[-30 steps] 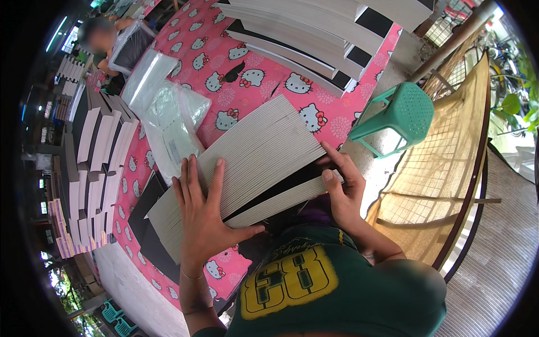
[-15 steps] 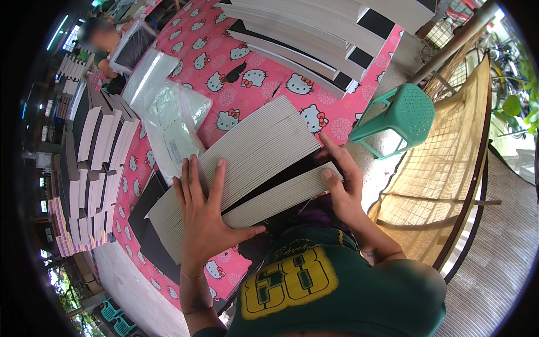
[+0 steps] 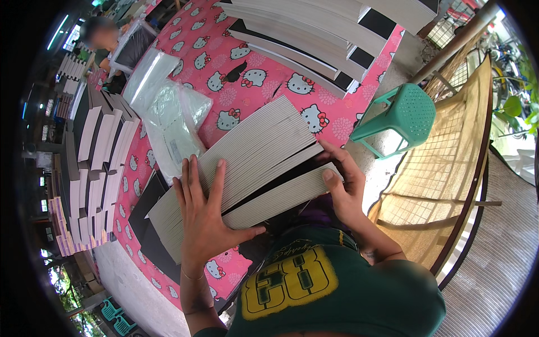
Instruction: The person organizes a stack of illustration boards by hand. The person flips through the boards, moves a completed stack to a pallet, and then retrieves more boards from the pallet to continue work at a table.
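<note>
A thick stack of cardboard sheets (image 3: pixel 255 149), with pale grey edges and black faces, stands on edge in front of me. A dark gap splits it, leaving a thinner near bundle (image 3: pixel 281 194) on my side. My left hand (image 3: pixel 205 208) lies spread across the sheet edges, its thumb stretched along the near side. At the stack's right end my right hand (image 3: pixel 345 185) grips the sheets. Its thumb presses on the near bundle, and its fingertips touch the end of a few sheets just beyond the gap. Black sheets (image 3: pixel 149 224) lie flat under the left end.
Clear plastic bags (image 3: pixel 171 115) lie on the pink patterned tablecloth (image 3: pixel 224 90). More board stacks stand at the far right (image 3: pixel 314 45) and on the left (image 3: pixel 98 151). A green stool (image 3: pixel 407 118) stands right of the table. Another person (image 3: pixel 101 42) is at the far left.
A few sheets have come away from the far part of the stack toward my right fingers, leaving a second thin slit. My right fingertips have shifted slightly; my left hand has stayed put.
</note>
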A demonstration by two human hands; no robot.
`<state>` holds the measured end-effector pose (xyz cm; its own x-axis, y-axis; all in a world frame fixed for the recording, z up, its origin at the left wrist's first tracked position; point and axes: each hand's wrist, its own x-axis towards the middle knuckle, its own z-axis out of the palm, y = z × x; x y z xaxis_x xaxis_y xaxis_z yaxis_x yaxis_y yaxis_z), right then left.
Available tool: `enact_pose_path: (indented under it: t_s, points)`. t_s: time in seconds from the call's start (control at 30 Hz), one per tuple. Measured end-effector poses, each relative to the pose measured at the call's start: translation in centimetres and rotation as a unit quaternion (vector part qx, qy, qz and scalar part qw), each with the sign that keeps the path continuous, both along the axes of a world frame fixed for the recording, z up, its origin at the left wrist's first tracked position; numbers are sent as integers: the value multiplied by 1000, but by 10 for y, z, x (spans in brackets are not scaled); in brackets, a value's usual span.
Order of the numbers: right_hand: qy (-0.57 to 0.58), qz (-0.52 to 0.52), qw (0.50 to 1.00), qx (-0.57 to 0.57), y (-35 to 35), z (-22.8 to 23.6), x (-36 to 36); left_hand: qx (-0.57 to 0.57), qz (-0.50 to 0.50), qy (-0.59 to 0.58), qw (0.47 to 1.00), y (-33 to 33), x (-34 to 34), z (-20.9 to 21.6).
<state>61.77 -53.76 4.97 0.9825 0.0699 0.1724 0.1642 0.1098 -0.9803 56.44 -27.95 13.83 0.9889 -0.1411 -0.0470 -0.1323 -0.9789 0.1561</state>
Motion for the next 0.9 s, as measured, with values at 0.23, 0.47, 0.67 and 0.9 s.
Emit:
enact_pose_path:
  t_s: [0.23, 0.47, 0.67, 0.9]
  points:
    - [7, 1, 998, 59, 2, -4, 6, -6, -4, 1, 1000, 0, 1, 2]
    - [-44, 80, 994, -55, -6, 8, 17, -5, 3, 5, 1000, 0, 0, 2]
    - [-33, 78, 996, -42, -5, 9, 17, -8, 1, 6, 1000, 1, 1, 2]
    - [-27, 50, 998, -18, -3, 1, 14, -8, 1, 6, 1000, 2, 0, 1]
